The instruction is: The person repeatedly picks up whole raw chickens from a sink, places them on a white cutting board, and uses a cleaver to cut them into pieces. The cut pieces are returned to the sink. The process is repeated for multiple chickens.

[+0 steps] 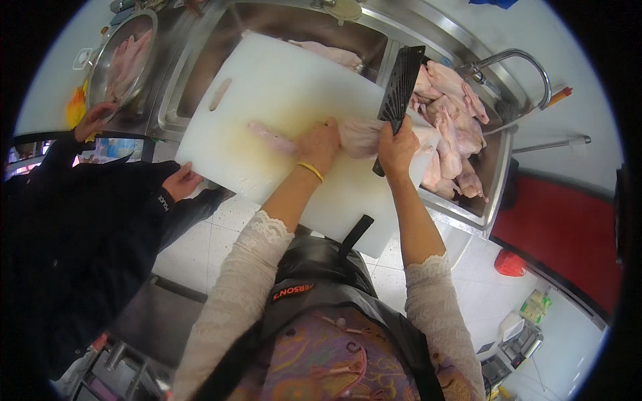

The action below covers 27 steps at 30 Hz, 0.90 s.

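Note:
A white plastic cutting board (281, 75) lies over the stainless steel sinks. My left hand (317, 143) is closed on a plucked poultry carcass (358, 136), whose pale neck part (271, 136) extends to the left across the board. My right hand (398, 145) grips the handle of a cleaver with a dark, patterned blade (405, 82), which points up and away from me. The fingers of that hand are beside the carcass's right part. What lies under my fingers is hidden.
Raw poultry (454, 120) fills the right sink beneath a curved faucet (526, 52). Another carcass (328, 52) lies in the left sink behind the board. A metal bowl (123, 60) of meat pieces stands far left. A co-worker's hand (181, 183) touches the board's left corner; the other is near the bowl.

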Each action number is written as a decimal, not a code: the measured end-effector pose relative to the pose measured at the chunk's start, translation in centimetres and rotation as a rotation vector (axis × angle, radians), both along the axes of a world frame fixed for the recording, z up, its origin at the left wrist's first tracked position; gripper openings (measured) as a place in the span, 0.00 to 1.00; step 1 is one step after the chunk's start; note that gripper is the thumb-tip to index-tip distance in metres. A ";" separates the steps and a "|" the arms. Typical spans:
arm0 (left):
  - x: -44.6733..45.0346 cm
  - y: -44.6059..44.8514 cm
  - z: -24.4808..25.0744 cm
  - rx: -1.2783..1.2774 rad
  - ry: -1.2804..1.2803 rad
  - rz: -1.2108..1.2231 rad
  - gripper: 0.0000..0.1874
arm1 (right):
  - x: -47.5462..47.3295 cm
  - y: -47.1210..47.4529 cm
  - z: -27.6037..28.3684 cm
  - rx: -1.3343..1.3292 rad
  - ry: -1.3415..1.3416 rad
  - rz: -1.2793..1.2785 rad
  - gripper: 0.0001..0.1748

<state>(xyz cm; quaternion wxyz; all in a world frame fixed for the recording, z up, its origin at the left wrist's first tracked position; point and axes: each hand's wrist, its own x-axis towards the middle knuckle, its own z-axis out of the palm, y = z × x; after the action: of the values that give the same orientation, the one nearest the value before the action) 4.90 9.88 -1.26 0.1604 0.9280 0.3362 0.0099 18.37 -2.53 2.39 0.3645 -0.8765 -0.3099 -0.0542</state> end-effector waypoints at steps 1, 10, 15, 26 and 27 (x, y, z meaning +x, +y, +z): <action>-0.9 0.2 0.2 0.024 -0.026 -0.077 0.12 | 0.0 0.1 0.1 0.024 -0.009 0.018 0.13; -11.0 1.0 -0.9 0.280 -0.294 -0.328 0.24 | -6.7 -2.5 7.3 0.138 0.356 0.171 0.17; -11.2 -0.9 -1.1 0.289 -0.306 -0.264 0.24 | -13.2 -4.3 8.3 -0.089 0.254 0.275 0.20; -11.7 -1.3 -1.4 0.307 -0.255 -0.252 0.20 | -14.7 -2.6 6.9 -0.365 0.285 0.287 0.25; -11.5 -1.3 -1.4 0.308 -0.229 -0.248 0.19 | -14.3 -1.9 8.5 -0.405 0.351 0.232 0.24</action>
<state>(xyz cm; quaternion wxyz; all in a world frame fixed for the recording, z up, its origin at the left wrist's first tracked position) -6.65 8.54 -2.71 0.0540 0.9685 0.1937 0.1467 4.11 -4.46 10.91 0.2341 -0.8860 -0.3449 0.2030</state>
